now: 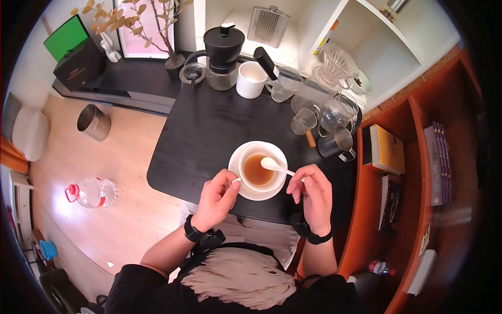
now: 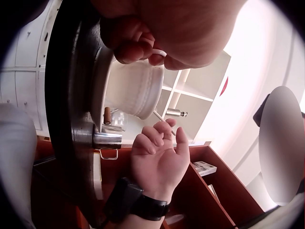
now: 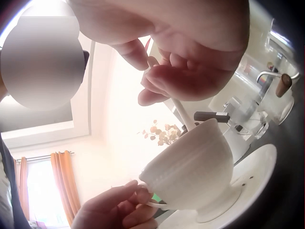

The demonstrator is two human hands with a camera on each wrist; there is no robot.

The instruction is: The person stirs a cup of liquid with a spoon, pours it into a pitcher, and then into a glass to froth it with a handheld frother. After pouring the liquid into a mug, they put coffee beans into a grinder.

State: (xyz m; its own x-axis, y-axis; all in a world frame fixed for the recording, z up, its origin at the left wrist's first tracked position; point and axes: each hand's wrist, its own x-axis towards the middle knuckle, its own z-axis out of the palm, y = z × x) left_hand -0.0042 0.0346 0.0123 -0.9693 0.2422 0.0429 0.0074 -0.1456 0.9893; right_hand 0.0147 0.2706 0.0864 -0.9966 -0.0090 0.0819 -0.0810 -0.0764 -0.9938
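A white teacup (image 3: 190, 171) with brown liquid (image 1: 254, 171) in it stands on a white saucer (image 1: 235, 157) near the table's front edge. My left hand (image 1: 217, 193) pinches the cup's handle between thumb and fingers at the left side. From the right, my right hand (image 1: 314, 193) holds a white spoon (image 1: 267, 164) by the end of its handle. The spoon's bowl is inside the cup's rim, over the liquid. In the right wrist view the spoon's handle (image 3: 182, 113) slants down into the cup. Small dark specks (image 3: 244, 184) lie on the saucer.
Along the black table's (image 1: 193, 131) back stand a coffee grinder (image 1: 224, 52), a white mug (image 1: 251, 80) and glassware. A metal pitcher (image 1: 334, 144) and a small glass with a wooden handle (image 1: 303, 121) stand right of the cup. A reddish bookshelf (image 1: 366, 201) borders the right.
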